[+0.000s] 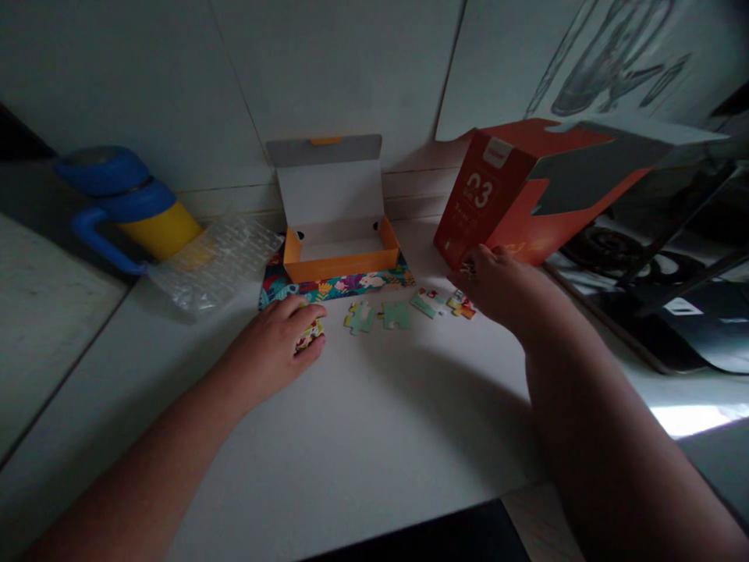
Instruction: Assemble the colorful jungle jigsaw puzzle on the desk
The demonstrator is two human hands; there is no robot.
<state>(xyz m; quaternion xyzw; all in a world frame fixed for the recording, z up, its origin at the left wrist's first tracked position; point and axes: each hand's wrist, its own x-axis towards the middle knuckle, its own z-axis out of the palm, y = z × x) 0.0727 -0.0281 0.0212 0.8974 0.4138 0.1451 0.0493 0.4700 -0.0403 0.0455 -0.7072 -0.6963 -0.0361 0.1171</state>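
Note:
My left hand [286, 332] rests on the white surface, its fingers curled round a small stack of jigsaw puzzle pieces [309, 334] printed in yellow and red. In front of the red box my right hand [495, 281] is closed, and part of a jigsaw puzzle piece [468, 269] shows between its fingers. Between the hands several loose pieces lie in a row: a green one [360, 318], a second green one [395, 314], a pale green one with red and white print [429, 303] and a yellow-red one [462, 305] nearest my right hand.
Behind the row stands an orange box [345, 269] with its lid raised, on a colourful printed sheet or box [328, 290]. A red carton [509, 187] is at the right, beside a black stove [608, 257]. Bubble wrap [216, 265] and a blue-yellow jug [134, 203] are at the left.

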